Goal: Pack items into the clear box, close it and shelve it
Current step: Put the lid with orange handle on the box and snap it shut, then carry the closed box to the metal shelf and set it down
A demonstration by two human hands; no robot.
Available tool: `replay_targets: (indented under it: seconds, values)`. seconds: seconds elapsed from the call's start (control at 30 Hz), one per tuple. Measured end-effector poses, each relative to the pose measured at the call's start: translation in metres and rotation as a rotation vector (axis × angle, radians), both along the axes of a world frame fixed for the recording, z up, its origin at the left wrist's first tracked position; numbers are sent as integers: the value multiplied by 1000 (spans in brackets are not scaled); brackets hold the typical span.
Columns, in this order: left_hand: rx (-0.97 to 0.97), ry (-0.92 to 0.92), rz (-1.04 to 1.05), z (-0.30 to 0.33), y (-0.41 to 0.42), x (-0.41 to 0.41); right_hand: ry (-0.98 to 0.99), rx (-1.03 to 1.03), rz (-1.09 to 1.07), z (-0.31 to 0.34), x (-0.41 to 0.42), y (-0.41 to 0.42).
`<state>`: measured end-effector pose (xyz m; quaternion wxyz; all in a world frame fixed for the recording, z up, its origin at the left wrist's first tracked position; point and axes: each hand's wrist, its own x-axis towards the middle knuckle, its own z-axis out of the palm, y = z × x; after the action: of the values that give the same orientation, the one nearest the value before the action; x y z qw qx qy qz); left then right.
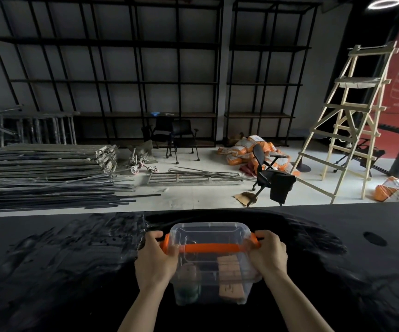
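Note:
A clear box [211,281] with a clear lid and an orange handle [211,248] stands on the black table [62,271] right in front of me. Through its walls I see a tan cardboard packet on the right and a dark green round thing at the lower left. My left hand [155,258] grips the box's left end, fingers over the orange latch. My right hand [266,254] grips the right end the same way. The lid lies on top of the box.
Beyond the table's far edge is a pale floor with stacked metal bars [50,178] at left, a black office chair [269,176], orange sacks [246,149] and a wooden ladder [354,121] at right. Tall black shelving [121,80] lines the back wall.

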<state>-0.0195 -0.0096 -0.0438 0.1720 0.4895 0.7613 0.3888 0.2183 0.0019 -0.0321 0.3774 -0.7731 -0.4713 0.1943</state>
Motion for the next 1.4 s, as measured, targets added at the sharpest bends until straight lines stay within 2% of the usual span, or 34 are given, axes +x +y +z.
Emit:
replay_targets:
  seconds: [0.2, 0.27, 0.3, 0.33, 0.37, 0.43, 0.47, 0.5, 0.6, 0.8, 1.0, 1.2, 1.4]
  values:
    - [97, 89, 1, 5, -9, 9, -153, 83, 34, -4, -8, -8]
    - [80, 115, -17, 3, -10, 6, -131, 49, 48, -8, -8, -7]
    - [65, 105, -34, 1, -10, 4, -53, 33, 53, -9, -6, -6]
    - [49, 48, -57, -1, -9, 0, 96, 12, 58, -11, -3, -5]
    - [20, -87, -85, -3, -8, -4, 294, -10, 67, -11, -1, -5]
    - [-47, -500, -157, -4, -8, -4, 623, -45, 100, -16, 0, -5]
    - [-80, -658, -204, -4, -10, -2, 683, -48, 121, -20, 0, -5]
    - [-97, -722, -240, -5, -12, 1, 718, -43, 136, -24, -1, -6]
    - [-51, -818, -226, -10, -9, 8, 804, -8, 142, -30, -1, -8]
    - [13, -796, -309, -9, -2, 34, 729, 75, 40, -18, 23, -22]
    - [-12, -774, -492, 8, 6, 112, 717, 166, -120, 1, 93, -60]
    - [-111, -795, -720, 27, -23, 222, 629, 285, -338, 21, 186, -132]
    - [-189, -844, -1007, 30, -90, 327, 559, 390, -546, 29, 265, -244]
